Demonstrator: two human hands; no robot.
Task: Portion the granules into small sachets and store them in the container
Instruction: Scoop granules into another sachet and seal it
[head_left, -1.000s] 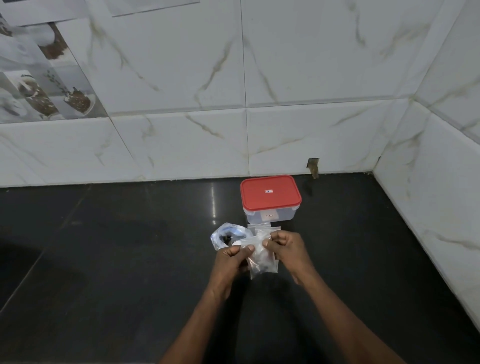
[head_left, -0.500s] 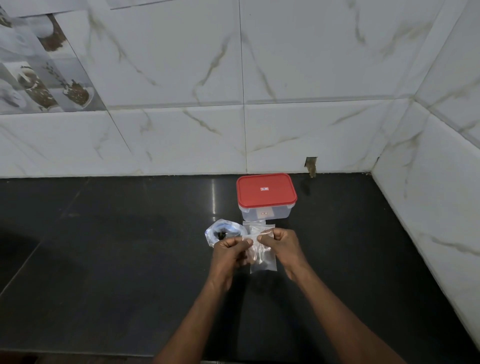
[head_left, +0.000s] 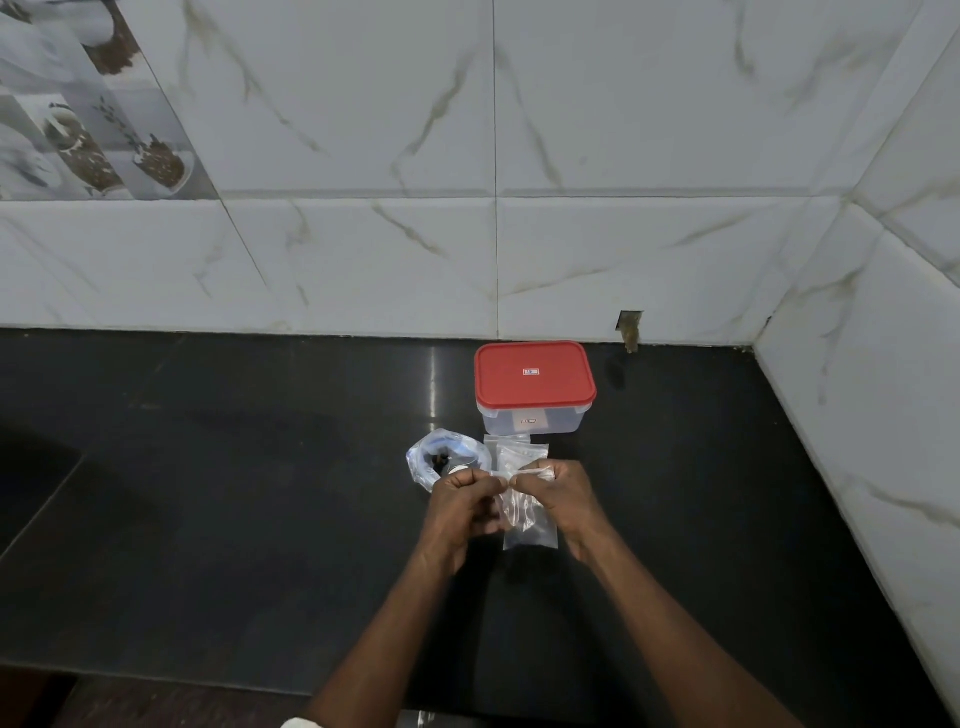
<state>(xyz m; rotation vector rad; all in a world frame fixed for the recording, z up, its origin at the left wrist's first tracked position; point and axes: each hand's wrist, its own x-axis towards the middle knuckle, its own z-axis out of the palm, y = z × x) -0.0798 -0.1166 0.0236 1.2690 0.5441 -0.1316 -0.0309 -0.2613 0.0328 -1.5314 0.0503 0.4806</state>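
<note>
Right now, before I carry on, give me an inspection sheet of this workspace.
Surface: black countertop, glossy.
Job's things: clear sachet in hand; spare sachets lie just behind it; granule bag to their left; container behind them, red lid on.
Clutter: nothing seen.
Grips: left grip and right grip both pinch the clear sachet's top edge.
Cables: nothing seen.
Surroundings: white marbled wall tiles; chipped gap at the wall's foot, right of the container.

Glossy black stone counter (head_left: 208, 493), veined marble-look tiles (head_left: 363, 260), clear plastic sachet (head_left: 530, 535) (crinkled), red-lidded plastic container (head_left: 535, 384).
</note>
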